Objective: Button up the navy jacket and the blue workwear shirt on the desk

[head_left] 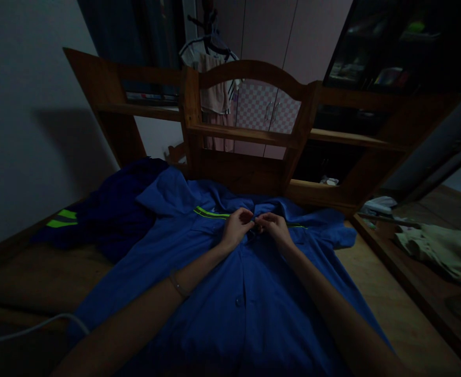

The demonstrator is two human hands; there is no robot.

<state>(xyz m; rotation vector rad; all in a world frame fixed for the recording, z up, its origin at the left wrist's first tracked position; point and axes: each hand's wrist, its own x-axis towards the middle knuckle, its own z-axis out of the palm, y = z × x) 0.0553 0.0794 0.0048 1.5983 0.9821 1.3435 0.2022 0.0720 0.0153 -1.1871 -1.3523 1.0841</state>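
Note:
A blue short-sleeved work shirt (206, 283) lies spread on a wooden surface, front side up, its collar end away from me. Yellow-green strips run across its chest. At the front opening, level with these strips, my left hand (238, 225) pinches the fabric edge. My right hand (273, 228) closes on the other edge close beside it, the fingertips of both almost meeting. Whether a button is between the fingers is hidden. Lower on the front placket a dark button (238, 301) shows. A bracelet circles my left forearm.
Dark blue clothing (112, 204) with yellow-green bands lies bunched at the left. Behind the shirt stands a wooden headboard (249, 136) with shelves. A pale folded cloth (442, 248) rests at the right, and a white cable (37, 325) crosses the lower left.

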